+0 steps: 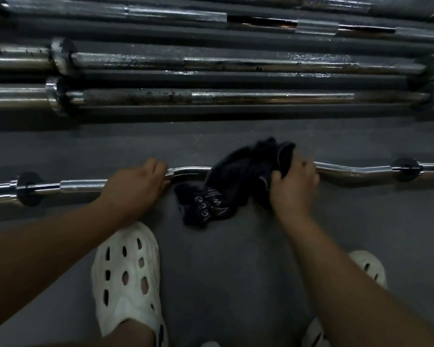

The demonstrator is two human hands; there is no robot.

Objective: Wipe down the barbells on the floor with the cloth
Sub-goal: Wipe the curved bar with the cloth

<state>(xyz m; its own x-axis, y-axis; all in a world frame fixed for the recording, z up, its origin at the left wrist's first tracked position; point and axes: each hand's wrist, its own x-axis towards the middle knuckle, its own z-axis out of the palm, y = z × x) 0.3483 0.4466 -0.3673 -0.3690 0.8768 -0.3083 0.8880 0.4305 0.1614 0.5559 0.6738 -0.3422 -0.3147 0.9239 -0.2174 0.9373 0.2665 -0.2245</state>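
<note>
Left hand: you are gripping the wavy chrome curl barbell, which is lying on the grey rubber floor. Right hand: you are clutching the crumpled black cloth, draping it over the bar's middle. Risk: the bar rolling underhand, pinching fingers. Containers: none showing.

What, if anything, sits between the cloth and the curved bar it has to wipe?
Nothing visible. The right hand grips the dark cloth, already draped over the middle of the curved bar. The left hand holds the bar just left of the cloth.
</note>
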